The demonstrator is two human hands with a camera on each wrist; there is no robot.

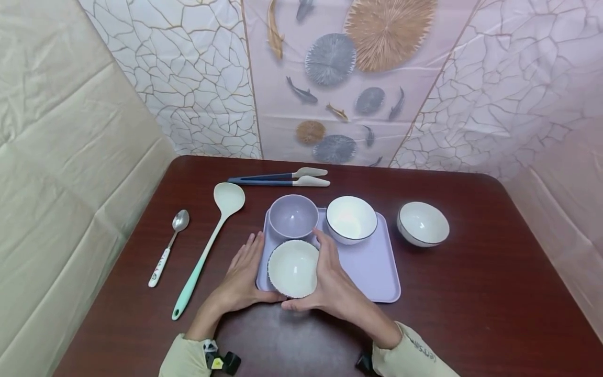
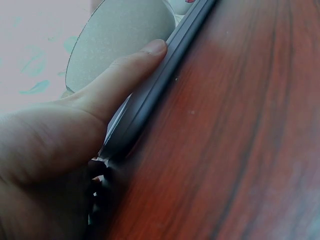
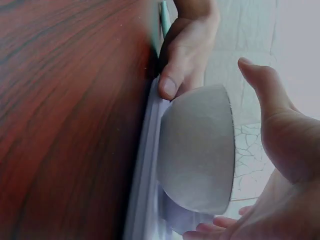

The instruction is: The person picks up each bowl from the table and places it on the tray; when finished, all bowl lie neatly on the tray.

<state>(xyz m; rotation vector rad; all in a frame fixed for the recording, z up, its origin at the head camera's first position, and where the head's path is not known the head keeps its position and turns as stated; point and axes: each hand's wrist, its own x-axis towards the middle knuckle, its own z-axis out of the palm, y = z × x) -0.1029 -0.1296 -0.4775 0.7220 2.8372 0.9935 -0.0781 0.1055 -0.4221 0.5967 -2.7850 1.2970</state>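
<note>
A white bowl with a dark rim point(image 1: 293, 268) sits on the front left of a lilac tray point(image 1: 372, 277). Behind it on the tray are a lilac bowl point(image 1: 293, 215) and a second white bowl point(image 1: 351, 219). My left hand point(image 1: 245, 277) lies along the tray's left side with straight fingers. Its thumb point(image 2: 125, 67) rests along the front rim, beside the front bowl. Around the right side of that bowl is my right hand point(image 1: 332, 280), fingers spread. In the right wrist view its thumb point(image 3: 270, 90) stands apart from the bowl's wall point(image 3: 197, 150); finger contact is unclear.
A third white bowl point(image 1: 423, 224) stands on the brown table point(image 1: 485, 293), right of the tray. Blue-handled tongs point(image 1: 278, 178) lie at the back. To the left lie a ladle with a mint handle point(image 1: 202, 256) and a metal spoon with a white handle point(image 1: 169, 248).
</note>
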